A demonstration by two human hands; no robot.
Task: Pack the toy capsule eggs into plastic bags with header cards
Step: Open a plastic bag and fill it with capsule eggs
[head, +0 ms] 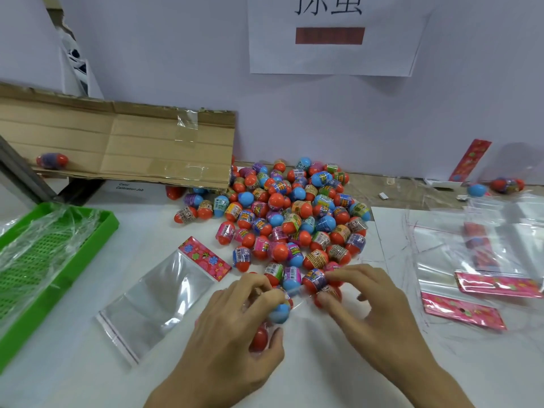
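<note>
Here the left hand point(235, 325) has its fingers point(265, 293) curled round a small clutch of capsule eggs: a blue-capped egg point(279, 313) sits under the fingertips and a red egg point(259, 338) is pinned lower down by the thumb (a third may be tucked behind the palm; I cannot tell). The right hand point(374, 301) pinches another orange-ended egg point(315, 280) at the near edge of the heap, its index finger and thumb bent onto it. A glint of clear film between the two hands may be a bag mouth, but it is too faint to be sure.

At twelve o'clock from the hands lies the main egg pile point(294, 216) on the white desk point(88, 378). An empty plastic bag point(156, 298) with its flowered header card point(204, 257) lies flat at about ten o'clock. More bags and cards point(485, 269) are stacked at three o'clock, and a green tray point(38, 260) holding crumpled film sits at nine. A cardboard flap point(117, 142) leans at eleven.

The risk, as I judge it, is the overloaded left hand: smooth round eggs held several at once could squirt out and roll across the desk, or the count per bag could go wrong.
</note>
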